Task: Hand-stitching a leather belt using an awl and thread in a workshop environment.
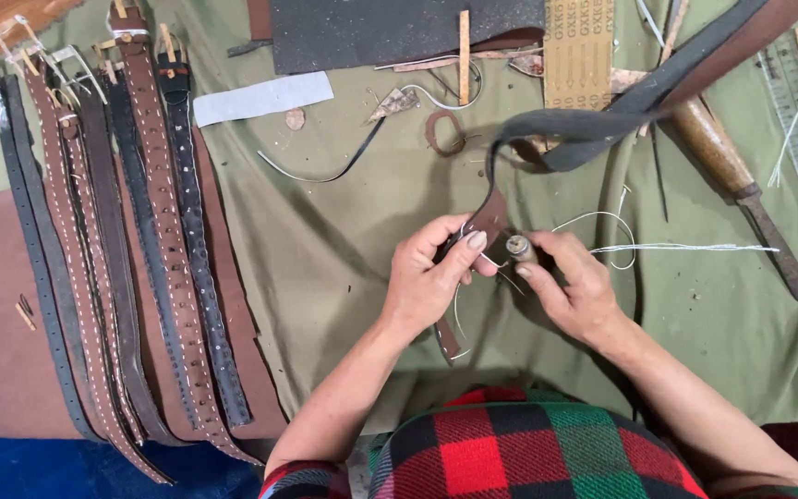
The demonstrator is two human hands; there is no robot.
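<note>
Pinching the brown leather strap [487, 222] in your left hand [429, 277] above the surface [325, 240], your right hand [573, 286] grips the awl [516, 247] closed, stitching apparently unfinished with white thread [676, 248] trailing.

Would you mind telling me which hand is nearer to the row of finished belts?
The left hand. The belts lie across open cloth to its left; the right hand sits farther off, beyond the left, holding a small tool.
</note>
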